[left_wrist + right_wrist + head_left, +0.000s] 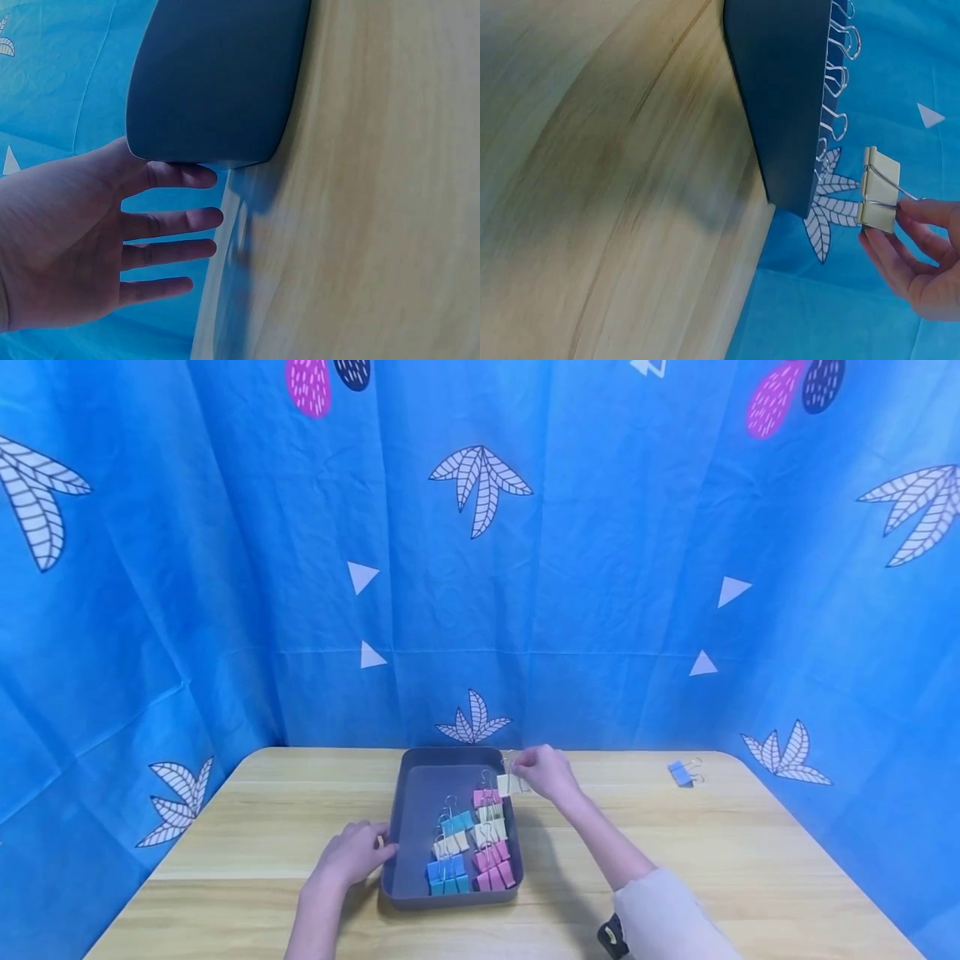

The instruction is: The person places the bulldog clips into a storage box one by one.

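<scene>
My right hand (546,770) pinches a pale yellow binder clip (507,786) above the right wall of a dark grey tray (412,793). In the right wrist view, thumb and fingers grip this yellow clip (880,189) by a wire handle and its body, just beyond the tray's wall (776,105). Two rows of pink, yellow, blue and teal binder clips (491,856) stand inside the tray. My left hand (354,852) holds the tray's left wall, thumb over the rim and index finger outside. In the left wrist view, the left hand's (67,236) other fingers are straight and spread; the thumb is hidden.
One blue binder clip (682,773) lies on the wooden table (600,802) at the far right. A patterned blue curtain (600,568) hangs behind and on both sides of the table. Next to the right sleeve, a small black object (612,937) shows at the bottom.
</scene>
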Demonstrator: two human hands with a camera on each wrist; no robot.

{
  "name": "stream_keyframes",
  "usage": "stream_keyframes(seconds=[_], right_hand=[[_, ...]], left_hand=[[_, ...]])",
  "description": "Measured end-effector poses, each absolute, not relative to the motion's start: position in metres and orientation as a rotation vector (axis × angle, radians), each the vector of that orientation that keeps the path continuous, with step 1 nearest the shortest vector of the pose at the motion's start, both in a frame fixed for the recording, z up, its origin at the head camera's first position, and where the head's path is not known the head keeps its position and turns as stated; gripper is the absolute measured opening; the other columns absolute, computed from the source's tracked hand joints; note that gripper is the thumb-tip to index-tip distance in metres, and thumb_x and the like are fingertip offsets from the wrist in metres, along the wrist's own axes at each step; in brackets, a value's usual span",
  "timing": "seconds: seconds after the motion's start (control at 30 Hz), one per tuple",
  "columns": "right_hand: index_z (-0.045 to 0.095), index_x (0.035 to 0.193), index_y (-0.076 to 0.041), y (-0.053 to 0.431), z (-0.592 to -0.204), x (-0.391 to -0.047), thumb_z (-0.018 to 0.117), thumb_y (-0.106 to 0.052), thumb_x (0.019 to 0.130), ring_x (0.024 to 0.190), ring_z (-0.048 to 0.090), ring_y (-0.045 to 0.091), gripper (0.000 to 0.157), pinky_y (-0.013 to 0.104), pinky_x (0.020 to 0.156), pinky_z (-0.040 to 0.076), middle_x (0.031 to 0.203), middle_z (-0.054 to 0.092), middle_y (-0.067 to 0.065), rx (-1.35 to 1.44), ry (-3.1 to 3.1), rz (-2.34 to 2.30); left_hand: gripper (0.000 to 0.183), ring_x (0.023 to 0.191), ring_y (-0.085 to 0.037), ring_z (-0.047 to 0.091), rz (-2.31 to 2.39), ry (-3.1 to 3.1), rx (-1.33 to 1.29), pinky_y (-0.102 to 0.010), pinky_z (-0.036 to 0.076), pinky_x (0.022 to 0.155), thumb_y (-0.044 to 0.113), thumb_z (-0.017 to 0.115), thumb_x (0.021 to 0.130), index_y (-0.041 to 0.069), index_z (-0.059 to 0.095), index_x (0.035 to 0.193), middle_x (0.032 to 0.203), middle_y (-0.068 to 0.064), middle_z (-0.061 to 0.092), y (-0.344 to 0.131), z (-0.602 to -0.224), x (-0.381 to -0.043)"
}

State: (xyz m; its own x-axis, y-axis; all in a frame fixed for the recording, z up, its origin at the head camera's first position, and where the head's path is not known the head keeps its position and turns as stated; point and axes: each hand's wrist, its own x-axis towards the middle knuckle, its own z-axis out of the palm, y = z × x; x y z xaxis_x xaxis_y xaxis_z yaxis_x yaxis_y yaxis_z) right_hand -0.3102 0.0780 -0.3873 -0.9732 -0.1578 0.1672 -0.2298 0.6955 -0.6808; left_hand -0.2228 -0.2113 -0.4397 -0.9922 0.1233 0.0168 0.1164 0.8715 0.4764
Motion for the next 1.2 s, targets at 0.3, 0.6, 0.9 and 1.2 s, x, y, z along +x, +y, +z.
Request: stream_keyframes(seconds=[0.3, 0.6, 0.9, 1.2], right_hand=[[0.07, 0.091, 0.001, 0.061, -0.386, -0.315, 0.067, -0.008, 0.081, 0.071, 0.061, 0.022, 0.014, 0.031, 0.06, 0.051, 0.092, 0.067, 0.014, 0.413, -2.778, 1.071], [0.07, 0.085, -0.001, 0.046, -0.386, -0.318, 0.067, -0.007, 0.081, 0.076, 0.063, 0.025, 0.008, 0.035, 0.068, 0.052, 0.082, 0.067, 0.01, 0.467, -2.75, 1.051], [0.07, 0.084, -0.002, 0.027, -0.394, -0.324, 0.067, -0.005, 0.081, 0.067, 0.061, 0.017, 0.005, 0.029, 0.064, 0.052, 0.08, 0.067, 0.009, 0.528, -2.736, 1.044], [0.07, 0.084, -0.003, 0.015, -0.403, -0.331, 0.068, -0.008, 0.081, 0.076, 0.065, 0.021, 0.007, 0.031, 0.069, 0.052, 0.082, 0.068, 0.009, 0.538, -2.711, 1.018]], left_hand=[[0.038, 0.072, -0.019, 0.051, 0.766, 3.03, 0.193, -0.035, 0.045, 0.058, 0.027, 0.065, 0.084, 0.001, 0.063, 0.111, 0.08, -0.003, 0.055, -0.211, -0.44, -0.222], [0.037, 0.071, -0.018, 0.049, 0.781, 3.019, 0.184, -0.034, 0.043, 0.057, 0.026, 0.065, 0.084, 0.002, 0.063, 0.112, 0.079, -0.001, 0.054, -0.21, -0.441, -0.224], [0.037, 0.072, -0.018, 0.049, 0.785, 3.016, 0.178, -0.034, 0.043, 0.058, 0.026, 0.064, 0.084, 0.002, 0.063, 0.112, 0.079, -0.001, 0.055, -0.21, -0.441, -0.223], [0.033, 0.072, -0.017, 0.048, 0.795, 3.01, 0.173, -0.034, 0.043, 0.059, 0.024, 0.064, 0.084, 0.004, 0.064, 0.11, 0.077, 0.001, 0.054, -0.21, -0.441, -0.224]])
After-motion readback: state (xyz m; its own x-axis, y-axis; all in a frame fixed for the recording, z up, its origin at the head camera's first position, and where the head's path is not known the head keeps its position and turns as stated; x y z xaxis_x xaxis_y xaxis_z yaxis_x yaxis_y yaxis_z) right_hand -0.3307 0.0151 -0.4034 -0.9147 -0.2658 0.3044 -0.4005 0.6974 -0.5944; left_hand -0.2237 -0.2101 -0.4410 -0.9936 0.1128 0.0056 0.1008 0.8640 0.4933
